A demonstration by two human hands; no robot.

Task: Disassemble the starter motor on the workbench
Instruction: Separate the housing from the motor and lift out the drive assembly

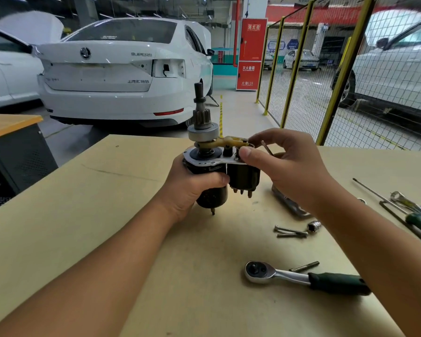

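Held upright above the tan bench [131,215], the dark cylindrical starter motor [212,171] sits in the left hand's [192,188] wrapped grip while the right hand [284,166] pinches its yellowish fork lever [231,141]; nearby lie one chrome ratchet [301,276] and two slim bolts [291,232].

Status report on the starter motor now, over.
Left hand grips starter motor body, upright above workbench. Right hand pinches yellow fork lever at the top. Ratchet and bolts lie aside, nothing blocking.
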